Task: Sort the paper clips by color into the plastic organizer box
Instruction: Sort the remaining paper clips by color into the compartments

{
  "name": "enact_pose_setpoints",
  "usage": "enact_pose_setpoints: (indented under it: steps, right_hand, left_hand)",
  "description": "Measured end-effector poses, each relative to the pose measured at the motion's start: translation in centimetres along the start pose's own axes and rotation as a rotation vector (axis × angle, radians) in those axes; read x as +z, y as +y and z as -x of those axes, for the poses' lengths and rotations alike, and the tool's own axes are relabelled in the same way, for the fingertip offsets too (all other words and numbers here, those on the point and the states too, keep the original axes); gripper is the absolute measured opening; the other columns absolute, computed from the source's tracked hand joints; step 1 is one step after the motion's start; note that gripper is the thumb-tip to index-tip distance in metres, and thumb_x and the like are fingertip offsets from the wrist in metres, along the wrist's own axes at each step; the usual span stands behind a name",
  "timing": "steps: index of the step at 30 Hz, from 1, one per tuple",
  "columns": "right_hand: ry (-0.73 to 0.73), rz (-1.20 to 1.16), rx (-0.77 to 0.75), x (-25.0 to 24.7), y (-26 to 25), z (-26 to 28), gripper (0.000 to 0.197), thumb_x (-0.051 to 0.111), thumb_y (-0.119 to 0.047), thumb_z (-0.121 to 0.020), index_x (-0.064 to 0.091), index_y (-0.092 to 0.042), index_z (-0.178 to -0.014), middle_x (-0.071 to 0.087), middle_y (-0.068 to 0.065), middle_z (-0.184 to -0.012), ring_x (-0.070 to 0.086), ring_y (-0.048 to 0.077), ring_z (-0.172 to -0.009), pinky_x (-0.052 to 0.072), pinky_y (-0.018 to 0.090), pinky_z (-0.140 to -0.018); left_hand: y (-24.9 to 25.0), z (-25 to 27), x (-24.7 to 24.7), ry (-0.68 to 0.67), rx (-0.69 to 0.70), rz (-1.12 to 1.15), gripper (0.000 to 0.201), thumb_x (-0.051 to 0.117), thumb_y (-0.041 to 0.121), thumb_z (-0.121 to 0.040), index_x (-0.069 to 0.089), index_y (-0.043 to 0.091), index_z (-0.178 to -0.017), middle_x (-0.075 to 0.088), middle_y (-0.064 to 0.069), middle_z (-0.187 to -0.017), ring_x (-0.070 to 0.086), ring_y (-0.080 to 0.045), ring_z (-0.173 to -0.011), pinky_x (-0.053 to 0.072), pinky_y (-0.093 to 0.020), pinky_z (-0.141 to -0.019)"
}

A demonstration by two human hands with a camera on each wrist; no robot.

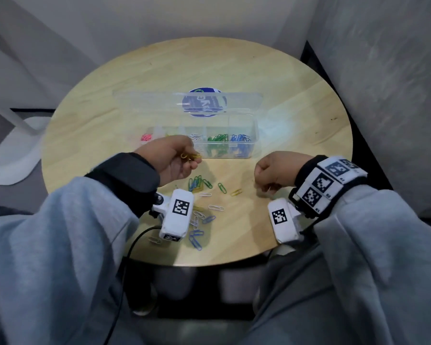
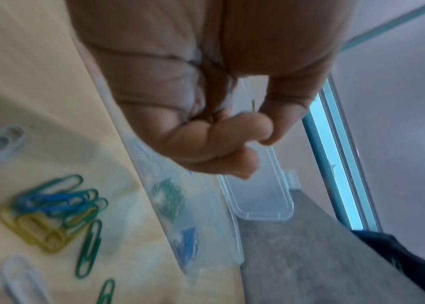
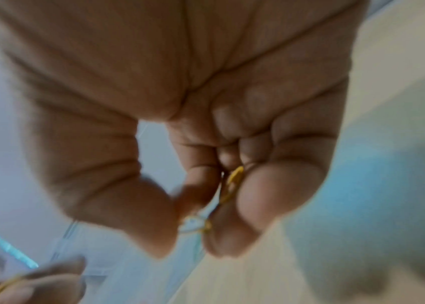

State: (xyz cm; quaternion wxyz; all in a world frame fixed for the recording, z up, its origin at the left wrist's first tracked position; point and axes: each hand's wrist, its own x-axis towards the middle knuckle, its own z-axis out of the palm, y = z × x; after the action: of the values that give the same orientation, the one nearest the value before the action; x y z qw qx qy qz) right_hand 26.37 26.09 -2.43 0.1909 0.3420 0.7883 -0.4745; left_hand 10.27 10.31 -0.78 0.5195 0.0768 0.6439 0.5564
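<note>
Yellow is the colour in both hands right now. The left hand (image 1: pixel 171 158) pinches a yellow paper clip (image 1: pixel 191 156) between thumb and fingertips, and the clip lies flat with its long side running left to right. It hangs just in front of the plastic organizer box (image 1: pixel 255 135), over the box's left half. That box sits in the middle of the round wooden table (image 1: pixel 296 100), with its clear lid (image 1: pixel 144 100) tipped open toward the far edge. Pink clips (image 1: pixel 146 137) lie in the leftmost slot, then going right come white, green clips (image 1: pixel 218 138) and blue clips (image 1: pixel 239 138). I think the yellow slot is the one next to pink, but the hand hides it. So the drop spot is just past the left fingers, and this hand is much nearer to it. More loose clips (image 1: pixel 199 185) lie mixed near the front edge. The right hand (image 1: pixel 275 170) is curled over the table's right side, and the right wrist view shows a second yellow clip (image 3: pixel 232 183) tucked inside its bent fingers.
</note>
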Motion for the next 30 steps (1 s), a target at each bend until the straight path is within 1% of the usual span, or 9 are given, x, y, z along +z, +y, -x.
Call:
enact_pose_setpoints:
  steps: [5, 8, 10, 13, 17, 20, 22, 26, 30]
  right_hand:
    - [-0.011, -0.399, -0.024, 0.8, -0.4, -1.0, 0.024, 0.043, 0.01, -0.089, 0.051, -0.008, -0.076, 0.054, 0.012, -0.069, 0.052, 0.016, -0.054, 0.049, 0.02, -0.047]
    - [-0.027, -0.389, -0.011, 1.2, -0.9, -1.1, 0.027, 0.035, 0.007, -0.091, 0.053, -0.008, -0.078, 0.05, 0.011, -0.069, 0.045, 0.017, -0.054, 0.045, 0.02, -0.043]
    - [-0.024, -0.23, -0.027, 1.4, -1.3, -0.9, 0.022, 0.043, 0.005, -0.089, 0.053, -0.012, -0.078, 0.05, 0.006, -0.069, 0.044, 0.016, -0.055, 0.043, 0.018, -0.042]
    - [0.039, 0.223, -0.067, 2.0, -1.9, -0.8, 0.014, 0.061, -0.009, -0.081, 0.055, -0.021, -0.079, 0.048, -0.006, -0.068, 0.043, 0.01, -0.058, 0.039, 0.02, -0.052]
    - [0.122, 0.513, -0.053, 3.4, -2.1, -0.7, 0.014, 0.061, -0.014, -0.079, 0.054, -0.026, -0.084, 0.048, -0.01, -0.074, 0.045, 0.008, -0.062, 0.034, 0.02, -0.051]
    - [0.054, 0.571, -0.045, 3.8, -2.3, -0.9, 0.015, 0.062, -0.011, -0.081, 0.052, -0.021, -0.087, 0.063, -0.001, -0.101, 0.06, 0.018, -0.088, 0.034, 0.021, -0.055]
    - [0.02, 0.624, -0.055, 3.7, -2.6, -1.0, 0.012, 0.061, -0.011, -0.084, 0.051, -0.018, -0.087, 0.063, 0.005, -0.111, 0.058, 0.024, -0.104, 0.031, 0.018, -0.053]
    - [-0.035, 0.657, -0.034, 4.0, -2.5, -1.4, 0.021, 0.059, -0.01, -0.082, 0.048, -0.018, -0.067, 0.051, -0.003, -0.069, 0.051, 0.021, -0.08, 0.034, 0.019, -0.052]
    - [-0.032, 0.458, -0.015, 3.4, -2.3, -1.4, 0.021, 0.062, -0.011, -0.077, 0.05, -0.018, -0.061, 0.057, -0.002, -0.062, 0.053, 0.018, -0.063, 0.043, 0.025, -0.062]
  left_hand:
    - [0.1, 1.4, -2.1, 0.009, 0.033, 0.061, 0.029, 0.025, -0.003, -0.082, 0.035, 0.014, -0.061, 0.052, -0.004, -0.051, 0.044, -0.009, -0.037, 0.032, -0.01, -0.035]
    - [-0.1, 1.7, -2.4, 0.026, 0.035, 0.062, 0.017, 0.037, 0.002, -0.074, 0.039, 0.015, -0.063, 0.051, -0.003, -0.051, 0.042, -0.009, -0.037, 0.03, -0.01, -0.036]
    - [-0.4, 1.5, -2.2, 0.065, 0.022, 0.004, 0.011, 0.047, 0.004, -0.066, 0.045, 0.015, -0.068, 0.047, -0.002, -0.055, 0.04, -0.009, -0.039, 0.028, -0.011, -0.036]
    - [-1.1, 0.7, -2.0, 0.131, 0.005, -0.424, 0.019, 0.053, 0.0, -0.083, 0.049, 0.018, -0.076, 0.041, -0.001, -0.062, 0.031, -0.01, -0.049, 0.025, -0.013, -0.036]
    - [-2.3, 0.3, -1.4, 0.141, 0.071, -1.153, 0.015, 0.069, 0.015, -0.078, 0.058, 0.025, -0.08, 0.046, 0.009, -0.063, 0.041, -0.007, -0.055, 0.03, -0.021, -0.052]
    - [-3.0, 0.2, -0.4, 0.131, 0.129, -1.347, 0.015, 0.067, 0.015, -0.076, 0.059, 0.026, -0.081, 0.043, 0.012, -0.061, 0.04, -0.005, -0.055, 0.028, -0.022, -0.051]
    - [-3.3, -0.1, 0.0, 0.098, 0.138, -1.421, 0.015, 0.065, 0.013, -0.077, 0.059, 0.025, -0.084, 0.042, 0.013, -0.063, 0.041, -0.007, -0.057, 0.029, -0.022, -0.052]
    - [-3.0, -0.7, 0.7, 0.102, 0.151, -1.528, 0.012, 0.065, 0.019, -0.08, 0.056, 0.025, -0.085, 0.046, 0.009, -0.074, 0.047, -0.017, -0.078, 0.031, -0.024, -0.062]
    - [-3.0, -1.0, 1.1, 0.092, 0.157, -1.595, 0.008, 0.061, 0.018, -0.083, 0.055, 0.023, -0.084, 0.051, 0.005, -0.083, 0.047, -0.017, -0.081, 0.027, -0.02, -0.05]
